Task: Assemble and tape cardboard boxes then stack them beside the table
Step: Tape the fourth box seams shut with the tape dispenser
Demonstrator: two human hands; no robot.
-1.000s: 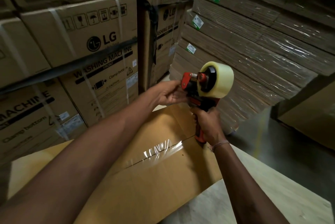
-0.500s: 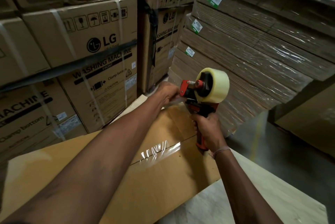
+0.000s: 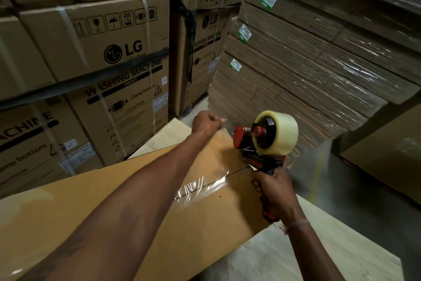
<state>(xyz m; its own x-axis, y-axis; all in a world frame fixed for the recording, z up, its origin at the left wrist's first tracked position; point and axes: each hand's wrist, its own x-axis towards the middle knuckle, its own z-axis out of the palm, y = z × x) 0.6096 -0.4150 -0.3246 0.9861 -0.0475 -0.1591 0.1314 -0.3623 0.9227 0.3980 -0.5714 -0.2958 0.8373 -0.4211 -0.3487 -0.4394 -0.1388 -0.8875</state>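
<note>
A brown cardboard box (image 3: 127,192) lies on the pale wooden table (image 3: 307,255), its top flaps meeting in a seam with clear tape (image 3: 200,186) stuck over part of it. My right hand (image 3: 273,192) grips the handle of a red and black tape dispenser (image 3: 257,144) loaded with a clear tape roll (image 3: 282,132), held just above the box's far right corner. My left hand (image 3: 206,122) pinches the loose end of the tape and holds it out to the left of the dispenser, over the box's far edge.
Strapped LG washing machine cartons (image 3: 102,59) are stacked high behind and to the left. A shrink-wrapped stack of flat cardboard sheets (image 3: 307,64) rises at the back right. Grey floor (image 3: 337,180) runs along the table's right side, with another carton (image 3: 387,151) beyond.
My left hand has drawn the tape end away from the dispenser to the left. The dispenser has sunk closer to the box's far corner.
</note>
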